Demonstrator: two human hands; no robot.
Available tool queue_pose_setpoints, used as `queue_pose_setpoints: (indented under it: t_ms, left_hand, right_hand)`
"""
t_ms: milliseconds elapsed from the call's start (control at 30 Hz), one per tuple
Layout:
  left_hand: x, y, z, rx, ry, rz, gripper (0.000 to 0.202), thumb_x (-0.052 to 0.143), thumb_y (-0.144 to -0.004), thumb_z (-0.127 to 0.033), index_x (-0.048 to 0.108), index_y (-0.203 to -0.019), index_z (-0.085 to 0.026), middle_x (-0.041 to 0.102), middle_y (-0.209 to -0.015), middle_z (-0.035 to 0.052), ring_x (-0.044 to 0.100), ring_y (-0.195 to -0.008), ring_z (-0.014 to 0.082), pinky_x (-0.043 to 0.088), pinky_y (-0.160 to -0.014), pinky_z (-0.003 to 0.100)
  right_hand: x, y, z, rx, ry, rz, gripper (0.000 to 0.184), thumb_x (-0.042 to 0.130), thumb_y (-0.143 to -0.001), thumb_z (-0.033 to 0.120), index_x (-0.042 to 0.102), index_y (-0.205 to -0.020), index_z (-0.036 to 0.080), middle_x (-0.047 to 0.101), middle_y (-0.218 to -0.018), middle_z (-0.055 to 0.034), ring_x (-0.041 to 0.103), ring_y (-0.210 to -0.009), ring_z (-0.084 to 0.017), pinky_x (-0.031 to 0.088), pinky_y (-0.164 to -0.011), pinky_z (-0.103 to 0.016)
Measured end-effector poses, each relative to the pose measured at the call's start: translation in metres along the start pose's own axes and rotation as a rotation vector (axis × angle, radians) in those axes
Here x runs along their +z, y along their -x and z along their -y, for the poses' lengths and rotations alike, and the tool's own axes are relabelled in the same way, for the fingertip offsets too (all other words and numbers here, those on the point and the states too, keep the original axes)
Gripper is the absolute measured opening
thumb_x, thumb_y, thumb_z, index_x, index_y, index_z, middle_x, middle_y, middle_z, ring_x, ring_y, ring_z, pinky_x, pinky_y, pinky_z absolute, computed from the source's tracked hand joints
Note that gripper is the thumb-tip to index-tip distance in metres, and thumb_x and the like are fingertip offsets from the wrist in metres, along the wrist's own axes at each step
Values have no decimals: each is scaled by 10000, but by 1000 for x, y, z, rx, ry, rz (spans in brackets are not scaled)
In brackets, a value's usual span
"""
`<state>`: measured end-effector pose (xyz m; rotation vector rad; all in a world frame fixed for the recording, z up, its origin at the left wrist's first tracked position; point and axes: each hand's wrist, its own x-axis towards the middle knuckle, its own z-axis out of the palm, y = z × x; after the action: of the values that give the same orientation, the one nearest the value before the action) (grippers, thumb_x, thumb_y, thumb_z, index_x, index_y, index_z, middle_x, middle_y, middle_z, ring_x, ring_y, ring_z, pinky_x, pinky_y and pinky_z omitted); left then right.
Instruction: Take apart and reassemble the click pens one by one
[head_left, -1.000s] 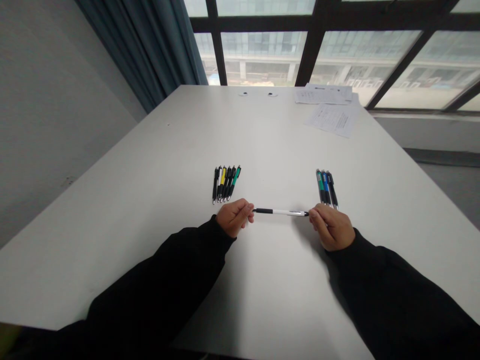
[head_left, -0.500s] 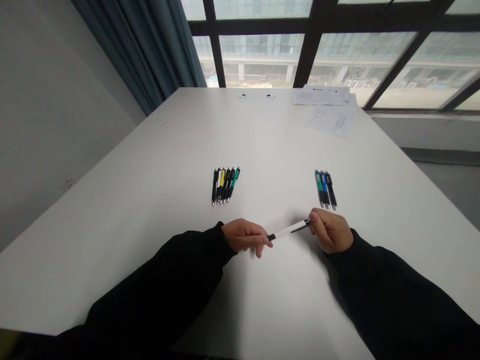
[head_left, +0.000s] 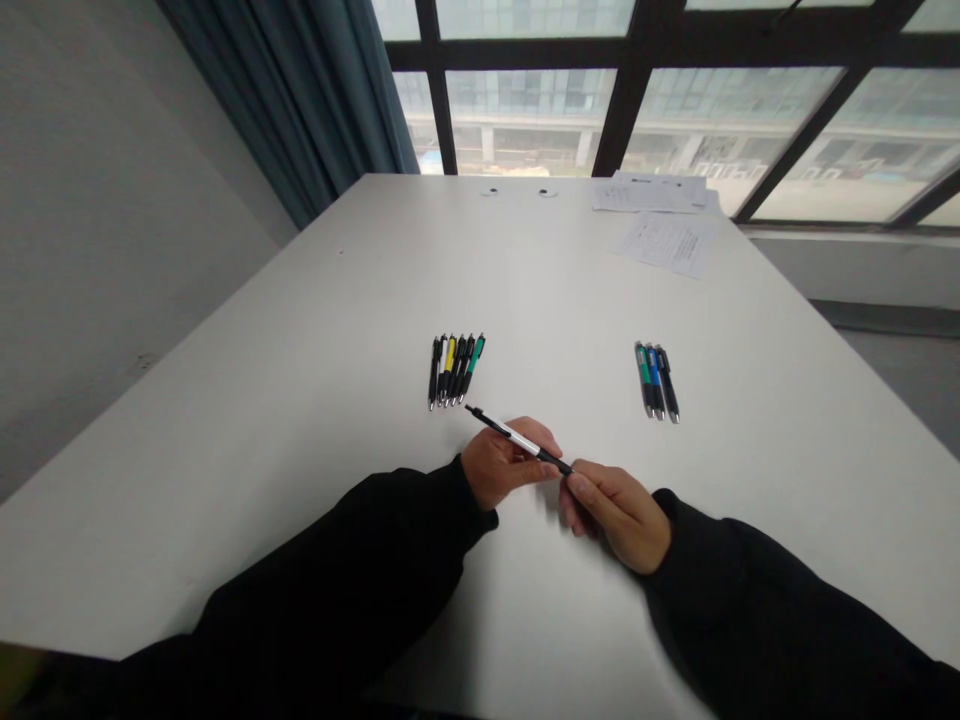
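Observation:
A white-and-black retractable pen [head_left: 517,438] lies slanted between my hands, its tip pointing up and to the left. My left hand [head_left: 502,463] holds it across the fingers near its middle. My right hand [head_left: 615,516] pinches its lower end between thumb and fingers. Beyond the hands, several pens with coloured barrels [head_left: 456,370] lie side by side on the white table [head_left: 300,400], close to the pen's tip. Three more pens [head_left: 655,382], green, blue and black, lie together to the right, apart from my right hand.
Loose printed papers [head_left: 664,225] lie at the far right of the table, and two small round grommets [head_left: 519,191] sit near its far edge. A blue-grey curtain [head_left: 300,100] hangs at the left, and a large window [head_left: 720,110] stands behind the table.
The pen has swung from nearly level to a slant, its tip now up and left. My hands have come closer together and nearer to me, and the right hand has dropped lower in the view.

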<state>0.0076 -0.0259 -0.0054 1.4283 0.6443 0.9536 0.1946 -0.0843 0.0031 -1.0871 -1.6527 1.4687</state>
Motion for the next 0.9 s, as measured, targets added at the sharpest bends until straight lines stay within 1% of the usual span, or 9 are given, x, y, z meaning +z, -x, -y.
queue_pose_setpoints:
  t_ms: [67, 133, 267, 367, 433, 533, 667, 800, 900]
  left_hand:
    - [-1, 2, -1, 40, -118, -11, 199, 754, -715, -286, 646, -780, -132, 621, -769, 69, 580, -698, 141, 462, -631, 258]
    - [0, 6, -1, 62, -183, 21, 185, 724, -737, -278, 619, -786, -133, 601, -726, 49, 543, -619, 117, 432, -569, 240]
    - [4, 12, 0, 212, -391, 54, 189, 656, -767, -306, 549, -723, -156, 527, -653, 6, 448, -539, 92, 356, -512, 228]
    - [7, 14, -2, 304, -626, 155, 269, 499, -851, -301, 451, -614, -183, 437, -589, -13, 378, -537, 102, 306, -535, 258]
    - [9, 14, -3, 264, -664, 176, 349, 396, -903, -308, 361, -576, -192, 368, -554, -24, 337, -526, 106, 278, -542, 275]
    - [12, 13, -6, 90, -549, 90, 429, 308, -949, -385, 310, -565, -193, 306, -525, -38, 313, -507, 99, 256, -526, 273]
    - [15, 11, -7, -57, -356, 31, 497, 311, -946, -468, 384, -549, -177, 362, -504, -33, 350, -500, 91, 283, -513, 248]
    - [16, 11, -7, -93, -306, 13, 526, 338, -936, -487, 470, -547, -160, 414, -494, -23, 399, -490, 89, 312, -514, 238]
    - [17, 11, -7, -144, -294, -21, 546, 333, -938, -490, 518, -554, -150, 420, -485, -21, 400, -466, 84, 308, -494, 233]
  right_hand:
    - [1, -1, 0, 44, -133, -38, 481, 371, -965, 515, 555, -698, 159, 523, -523, 6, 417, -447, -102, 322, -431, -233]
    - [0, -2, -2, 91, -220, -59, 495, 368, -955, 541, 539, -686, 163, 505, -501, 13, 410, -430, -102, 314, -414, -230]
    - [-3, -3, -3, 152, -143, -10, 486, 417, -954, 506, 494, -617, 165, 438, -465, 39, 363, -419, -78, 281, -421, -218]
    - [-4, -3, -1, 134, -93, 52, 469, 441, -950, 493, 480, -615, 166, 417, -483, 48, 341, -427, -68, 262, -423, -215]
    - [-5, -4, -1, 128, -103, 52, 457, 446, -946, 493, 492, -632, 164, 431, -500, 45, 344, -427, -66, 264, -419, -215]
    - [-4, -6, -2, 117, -103, 14, 403, 483, -933, 477, 545, -699, 154, 474, -536, 35, 365, -440, -67, 279, -424, -212]
    - [-1, -6, -6, 97, -157, -83, 296, 587, -882, 452, 579, -860, 156, 518, -582, 35, 402, -450, -71, 309, -429, -207]
    - [0, -4, -8, 120, -149, -126, 379, 468, -944, 468, 583, -775, 149, 521, -554, 17, 409, -440, -75, 321, -424, -214]
    - [0, -5, -8, 61, -197, -184, 238, 610, -881, 395, 564, -831, 167, 481, -551, 55, 377, -440, -60, 288, -423, -199]
